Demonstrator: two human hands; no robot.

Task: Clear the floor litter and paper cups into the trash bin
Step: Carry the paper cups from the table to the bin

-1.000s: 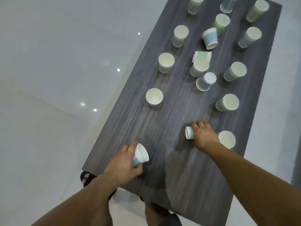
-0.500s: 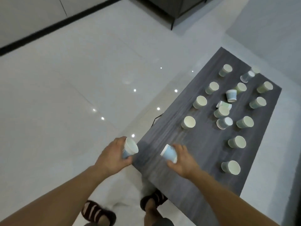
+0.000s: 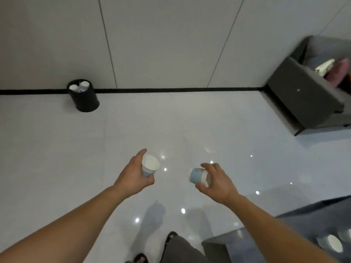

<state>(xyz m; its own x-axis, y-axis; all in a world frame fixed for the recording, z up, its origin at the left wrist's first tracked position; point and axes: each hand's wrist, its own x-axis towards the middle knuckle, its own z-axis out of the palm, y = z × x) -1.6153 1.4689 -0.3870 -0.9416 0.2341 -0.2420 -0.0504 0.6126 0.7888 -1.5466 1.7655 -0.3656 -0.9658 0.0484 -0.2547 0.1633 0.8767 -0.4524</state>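
Observation:
My left hand (image 3: 133, 174) grips a white and blue paper cup (image 3: 150, 165), its open mouth tilted up and to the right. My right hand (image 3: 218, 182) holds a second blue paper cup (image 3: 198, 175) lying sideways, base pointing left. Both hands are out in front of me above the glossy white floor. A black round trash bin (image 3: 84, 97) stands against the wall at the far left, with white cups visible inside it. More paper cups (image 3: 331, 242) sit on the dark table (image 3: 296, 221) at the bottom right corner.
A dark grey cabinet or sofa (image 3: 303, 97) fills the right corner by the wall. A black baseboard (image 3: 171, 90) runs along the wall. My sandalled feet (image 3: 140, 258) are at the bottom. White floor tiles stretch between me and the bin.
I have turned away from the table with a cup in each hand. The view swung from the table to the open floor, and the trash bin has come into view.

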